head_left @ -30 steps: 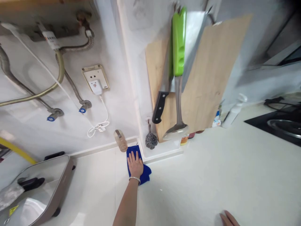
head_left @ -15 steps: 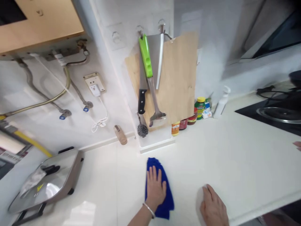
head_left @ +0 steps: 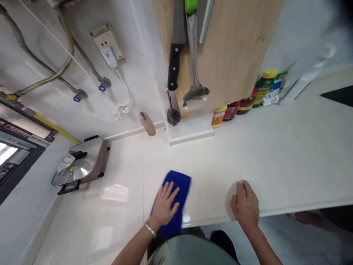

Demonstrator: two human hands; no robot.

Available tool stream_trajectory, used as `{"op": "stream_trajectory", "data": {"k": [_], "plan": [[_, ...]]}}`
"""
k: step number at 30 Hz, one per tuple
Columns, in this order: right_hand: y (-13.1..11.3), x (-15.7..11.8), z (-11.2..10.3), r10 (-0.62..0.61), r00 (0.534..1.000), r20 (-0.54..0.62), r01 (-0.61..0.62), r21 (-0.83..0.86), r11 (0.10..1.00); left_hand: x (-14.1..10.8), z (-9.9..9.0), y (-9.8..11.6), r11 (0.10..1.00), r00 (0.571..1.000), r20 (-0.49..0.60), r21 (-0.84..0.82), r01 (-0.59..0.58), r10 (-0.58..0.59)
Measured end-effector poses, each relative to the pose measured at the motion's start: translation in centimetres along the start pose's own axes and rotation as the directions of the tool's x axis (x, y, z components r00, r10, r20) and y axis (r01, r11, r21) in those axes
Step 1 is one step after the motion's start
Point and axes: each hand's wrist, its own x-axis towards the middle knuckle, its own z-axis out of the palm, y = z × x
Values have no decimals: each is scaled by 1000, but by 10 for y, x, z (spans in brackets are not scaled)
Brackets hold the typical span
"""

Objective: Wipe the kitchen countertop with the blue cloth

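Observation:
A dark blue cloth (head_left: 176,200) lies on the white countertop (head_left: 220,165), its lower end reaching over the front edge. My left hand (head_left: 164,206) presses flat on the cloth with the fingers spread and a silver bracelet at the wrist. Apart from it, to the right, my right hand (head_left: 245,203) rests on the counter near the front edge. Its fingers are curled under into a loose fist, and nothing shows in them.
An electric pan (head_left: 82,162) with a glass lid stands at the left. Against the wall are a brown bottle (head_left: 147,123) and several jars (head_left: 245,105). A knife (head_left: 174,66), a ladle-like utensil (head_left: 194,55) and a cutting board (head_left: 234,55) hang above. A spray bottle (head_left: 300,82) is at the right.
The view has tilted down, showing the counter's front edge and my torso. My left hand and the blue cloth have moved toward the front edge. My right hand stays closed on the counter.

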Motion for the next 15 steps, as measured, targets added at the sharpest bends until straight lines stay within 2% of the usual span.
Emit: {"op": "stream_trajectory", "data": {"k": [2, 5, 8, 11, 15], "plan": [[-3, 1, -2, 10, 1000, -10, -10, 22, 1000, -41, -3, -32, 992, 993, -39, 56, 115, -112], [-5, 1, -4, 19, 1000, -17, -18, 43, 999, -99, -4, -78, 956, 956, -126, 99, 278, -265], [-6, 0, -4, 36, 999, -30, -33, 74, 997, -140, -3, -110, 920, 915, -189, 98, 378, -356], [-9, -1, -5, 44, 999, -31, -41, 84, 996, -155, -4, -124, 894, 883, -229, 90, 439, -410], [-12, 3, -8, 51, 999, -14, -50, 66, 997, -152, -4, -123, 882, 875, -221, 106, 460, -430]]}}
